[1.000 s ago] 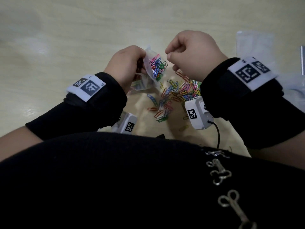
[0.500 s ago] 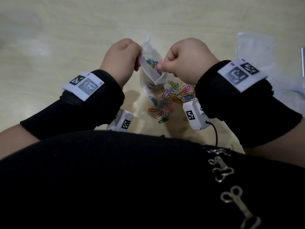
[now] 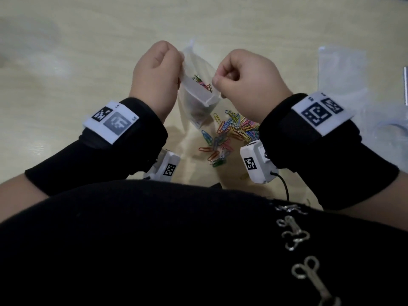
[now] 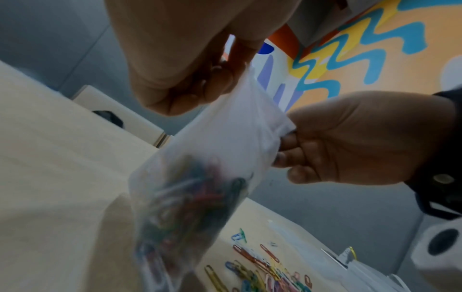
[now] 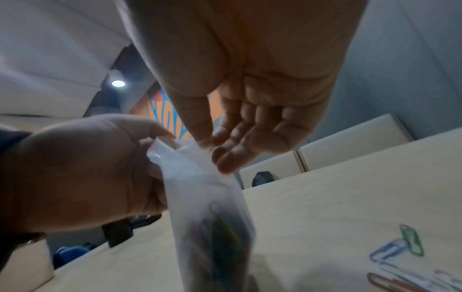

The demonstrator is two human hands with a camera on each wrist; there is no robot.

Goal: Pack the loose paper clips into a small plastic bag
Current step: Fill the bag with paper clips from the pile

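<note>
A small clear plastic bag hangs upright above the table, its mouth spread wide, with coloured paper clips gathered in its bottom. My left hand pinches the left edge of the mouth. My right hand pinches the right edge between thumb and fingers. The bag also hangs between both hands in the right wrist view. A pile of loose coloured paper clips lies on the pale wooden table just below the right hand, partly hidden by the right wrist.
More clear plastic bags lie flat at the table's right side. A metal strip shows at the right edge. My black top fills the lower part of the head view. Loose clips lie beside the hanging bag.
The bag went from tilted in my left hand alone to hanging upright. My right hand took hold of its right edge, and both hands rose and pulled the mouth apart.
</note>
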